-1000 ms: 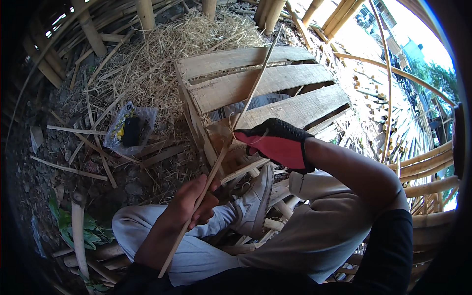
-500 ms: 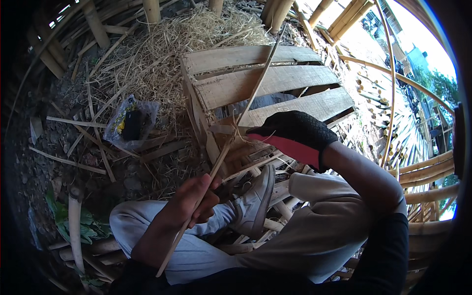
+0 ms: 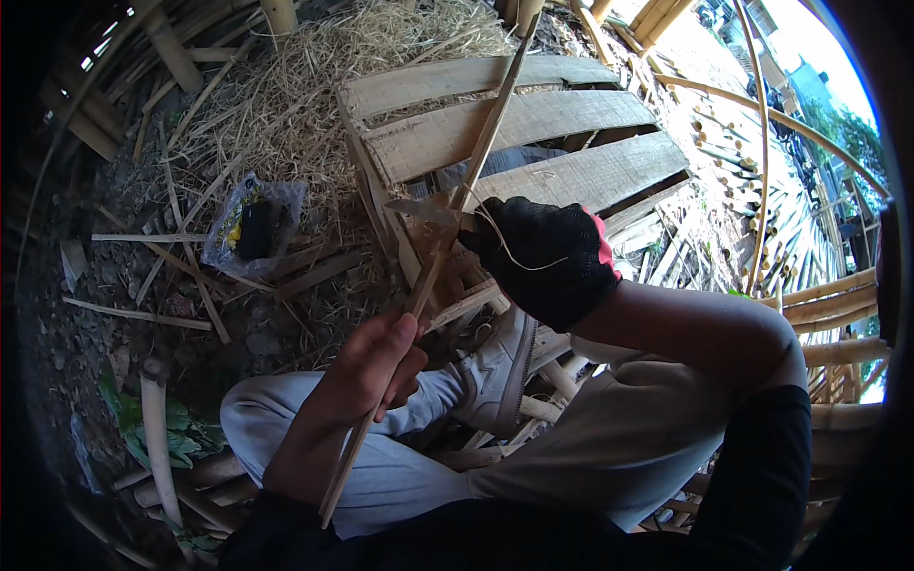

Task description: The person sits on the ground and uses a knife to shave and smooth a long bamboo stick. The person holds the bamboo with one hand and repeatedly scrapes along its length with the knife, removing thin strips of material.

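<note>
A long, thin bamboo strip [image 3: 490,128] slants from my lap up across the wooden crate. My bare left hand [image 3: 369,364] is closed around its lower part, thumb on top. In a black and red glove, my right hand [image 3: 545,255] grips a knife by its mostly hidden handle. The knife blade [image 3: 419,210] crosses the strip above my left hand and points left. A thin, curled shaving [image 3: 509,249] hangs over the glove. Beneath the strip stands the slatted wooden crate [image 3: 533,124].
Dry straw [image 3: 286,86] is heaped behind the crate. To the left lies a clear plastic bag [image 3: 254,230] with black and yellow contents, among loose bamboo slivers. A bamboo post [image 3: 157,428] stands near green leaves at lower left. Bamboo rails [image 3: 828,324] run along the right.
My right hand has turned, now showing more of the glove's black side, and the knife sits slightly higher in view. The shaving has lengthened. My left hand still holds the strip.
</note>
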Demonstrator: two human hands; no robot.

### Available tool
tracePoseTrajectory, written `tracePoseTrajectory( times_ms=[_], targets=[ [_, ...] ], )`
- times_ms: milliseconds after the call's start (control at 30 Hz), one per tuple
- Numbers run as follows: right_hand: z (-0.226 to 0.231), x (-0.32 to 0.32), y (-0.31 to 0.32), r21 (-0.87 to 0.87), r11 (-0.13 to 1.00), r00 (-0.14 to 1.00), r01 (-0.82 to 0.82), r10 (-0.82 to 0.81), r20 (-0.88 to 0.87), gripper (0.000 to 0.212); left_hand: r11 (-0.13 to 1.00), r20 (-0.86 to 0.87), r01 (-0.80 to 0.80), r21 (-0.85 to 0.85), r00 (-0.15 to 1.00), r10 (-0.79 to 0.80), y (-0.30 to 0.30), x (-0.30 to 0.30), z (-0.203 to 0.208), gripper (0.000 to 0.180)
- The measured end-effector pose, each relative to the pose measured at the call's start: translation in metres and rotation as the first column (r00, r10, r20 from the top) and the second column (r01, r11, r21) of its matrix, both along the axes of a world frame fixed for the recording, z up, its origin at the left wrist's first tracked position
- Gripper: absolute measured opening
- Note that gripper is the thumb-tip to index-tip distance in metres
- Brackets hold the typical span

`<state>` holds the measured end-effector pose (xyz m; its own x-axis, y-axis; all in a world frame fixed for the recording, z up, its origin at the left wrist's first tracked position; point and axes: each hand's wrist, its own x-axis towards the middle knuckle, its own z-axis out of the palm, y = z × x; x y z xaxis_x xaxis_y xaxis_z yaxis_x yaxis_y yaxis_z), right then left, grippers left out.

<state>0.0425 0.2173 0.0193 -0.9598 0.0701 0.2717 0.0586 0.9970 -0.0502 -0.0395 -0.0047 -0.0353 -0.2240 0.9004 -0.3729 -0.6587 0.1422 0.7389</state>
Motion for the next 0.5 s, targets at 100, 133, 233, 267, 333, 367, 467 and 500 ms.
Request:
tracePoseTrajectory(
  times_ms=[100,133,233,267,333,367,467,500],
  targets=[
    [-0.006,0.001,-0.009,-0.037,0.996,0.997,0.083,-0.083,-0.002,0.015,1.0,-0.063,-0.008,0.009,0.998,0.008,-0.002,0.003,0.001,0.027],
    [-0.006,0.004,-0.012,-0.039,0.996,0.997,0.078,-0.078,0.0,0.015,1.0,-0.062,-0.012,0.006,0.998,0.013,-0.001,0.003,0.002,0.027],
    [-0.002,0.008,-0.018,-0.074,0.995,0.997,0.067,-0.071,-0.041,0.013,0.999,-0.033,-0.001,-0.038,0.999,0.0,-0.001,0.001,0.009,0.02],
    [-0.002,0.008,-0.019,-0.056,0.996,0.996,0.075,-0.078,-0.042,0.013,0.999,-0.033,0.007,-0.038,0.999,-0.008,-0.001,0.0,0.01,0.018],
    [-0.001,0.006,-0.018,-0.039,0.996,0.995,0.084,-0.085,-0.042,0.013,0.999,-0.033,0.015,-0.038,0.999,-0.016,-0.001,-0.001,0.01,0.018],
    [0.001,0.004,-0.016,-0.009,0.998,0.998,0.059,-0.059,-0.021,0.012,0.999,-0.027,0.025,-0.021,0.999,-0.025,-0.002,-0.002,0.008,0.018],
    [0.002,0.003,-0.015,0.045,0.999,1.0,0.001,0.0,-0.029,0.01,0.999,-0.015,0.038,0.002,0.999,-0.038,-0.004,-0.004,0.005,0.017],
    [0.002,0.002,-0.015,0.07,0.997,0.998,-0.032,0.036,-0.057,0.009,0.999,-0.008,0.04,0.006,0.999,-0.04,-0.004,-0.004,0.005,0.016]
  ],
)
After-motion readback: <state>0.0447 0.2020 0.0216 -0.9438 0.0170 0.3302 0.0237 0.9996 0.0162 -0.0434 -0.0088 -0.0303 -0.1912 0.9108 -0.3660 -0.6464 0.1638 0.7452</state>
